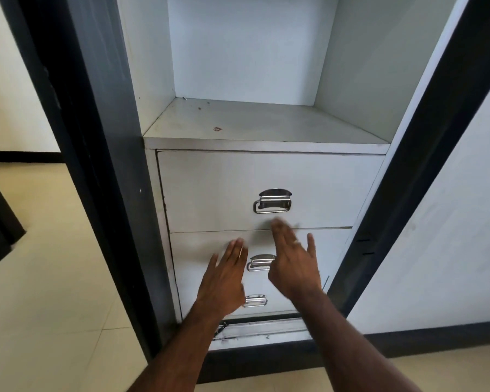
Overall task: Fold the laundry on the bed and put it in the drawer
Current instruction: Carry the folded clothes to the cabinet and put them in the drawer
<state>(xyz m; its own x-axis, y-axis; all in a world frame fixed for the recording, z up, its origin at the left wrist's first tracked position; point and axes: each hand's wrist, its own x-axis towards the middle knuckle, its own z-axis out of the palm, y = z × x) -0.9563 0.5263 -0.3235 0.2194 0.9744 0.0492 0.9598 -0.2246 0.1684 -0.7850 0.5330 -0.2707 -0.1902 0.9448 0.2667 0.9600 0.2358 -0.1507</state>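
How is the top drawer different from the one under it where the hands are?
The top drawer sits higher and shows its whole front; the second drawer is partly hidden behind the left hand and right hand. The top drawer's handle shows fully; the second drawer's handle peeks out between the hands. Both are white, look closed, and have shiny metal handles.

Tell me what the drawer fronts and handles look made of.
Drawer fronts: likely painted sheet metal, matte off-white, going by the thin folded edges and scuffs; laminate is possible. Handles: polished metal, probably chromed steel, with bright reflections.
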